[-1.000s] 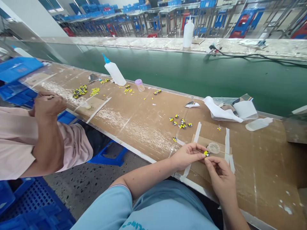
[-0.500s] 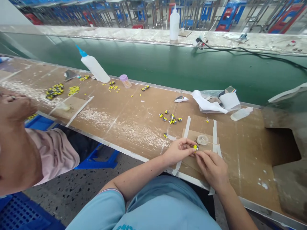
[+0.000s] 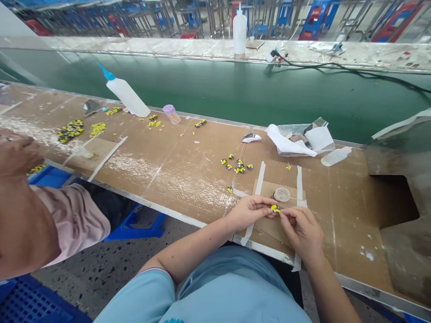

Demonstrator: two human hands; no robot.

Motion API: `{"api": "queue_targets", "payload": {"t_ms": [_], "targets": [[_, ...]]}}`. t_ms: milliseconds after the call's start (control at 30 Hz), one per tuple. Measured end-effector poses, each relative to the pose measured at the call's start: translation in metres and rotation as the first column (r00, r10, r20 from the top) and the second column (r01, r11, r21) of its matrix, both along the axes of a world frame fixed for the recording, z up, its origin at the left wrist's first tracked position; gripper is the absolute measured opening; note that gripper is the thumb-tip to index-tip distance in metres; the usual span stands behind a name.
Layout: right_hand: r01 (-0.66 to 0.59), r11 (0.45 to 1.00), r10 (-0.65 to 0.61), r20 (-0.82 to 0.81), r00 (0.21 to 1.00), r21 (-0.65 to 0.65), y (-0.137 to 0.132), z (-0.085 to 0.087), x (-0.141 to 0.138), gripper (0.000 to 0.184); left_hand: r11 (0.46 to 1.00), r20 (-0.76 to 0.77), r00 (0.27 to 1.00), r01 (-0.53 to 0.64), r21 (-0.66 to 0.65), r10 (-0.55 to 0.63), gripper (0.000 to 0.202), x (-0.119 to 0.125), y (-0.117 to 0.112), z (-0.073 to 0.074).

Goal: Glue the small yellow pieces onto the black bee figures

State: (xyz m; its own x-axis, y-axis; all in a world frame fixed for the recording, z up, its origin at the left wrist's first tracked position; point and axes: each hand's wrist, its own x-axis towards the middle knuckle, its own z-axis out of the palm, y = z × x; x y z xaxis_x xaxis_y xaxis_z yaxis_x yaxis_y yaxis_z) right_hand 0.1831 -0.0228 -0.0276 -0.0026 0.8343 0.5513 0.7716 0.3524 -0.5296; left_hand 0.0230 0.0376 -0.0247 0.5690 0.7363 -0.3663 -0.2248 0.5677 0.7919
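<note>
My left hand (image 3: 247, 211) pinches a small yellow, black and white figure (image 3: 274, 208) between thumb and fingers, just above the cardboard-covered bench. Meeting it from the right, my right hand (image 3: 305, 231) has thumb and index finger closed on a tiny yellow piece at the figure's edge, partly hidden by the fingertips. Right behind my hands sits a small round clear dish (image 3: 282, 194) with a thin stick across it. Several similar yellow and black figures (image 3: 239, 167) lie further back to the left, and one figure (image 3: 230, 189) lies apart, closer to me.
A blue-tipped white bottle (image 3: 128, 96) and a purple-lidded jar (image 3: 171, 114) stand along the back edge. At back right are a clear tray (image 3: 296, 151) with scraps and a small bottle (image 3: 336, 156) on its side. Another person's hand (image 3: 18, 152) is at far left.
The figure in my left hand has turned, showing more yellow. My right hand has drawn slightly to the right, its fingertips still by the figure. The whole view has shifted a little.
</note>
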Motion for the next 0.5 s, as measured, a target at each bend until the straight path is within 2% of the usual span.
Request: {"api": "queue_targets", "payload": {"t_ms": [167,400,500], "targets": [[-0.029,0.999,0.029,0.007,1.000,-0.018,0.0015,-0.0038,0.0005,0.012,0.998,-0.018,1.000,0.019,0.057,-0.018,0.048,-0.0003,-0.0005,-0.0002],[-0.077,0.996,0.074,-0.062,0.995,-0.050,0.0022,0.0048,-0.0017,0.010,0.971,-0.040,0.999,0.028,0.236,-0.019,0.037,-0.0009,0.0007,0.0014],[-0.089,0.994,0.084,-0.080,0.993,-0.060,0.0016,0.0045,-0.0009,0.010,0.973,-0.023,0.999,0.036,0.229,-0.031,0.035,-0.0009,0.0004,0.0020]]}}
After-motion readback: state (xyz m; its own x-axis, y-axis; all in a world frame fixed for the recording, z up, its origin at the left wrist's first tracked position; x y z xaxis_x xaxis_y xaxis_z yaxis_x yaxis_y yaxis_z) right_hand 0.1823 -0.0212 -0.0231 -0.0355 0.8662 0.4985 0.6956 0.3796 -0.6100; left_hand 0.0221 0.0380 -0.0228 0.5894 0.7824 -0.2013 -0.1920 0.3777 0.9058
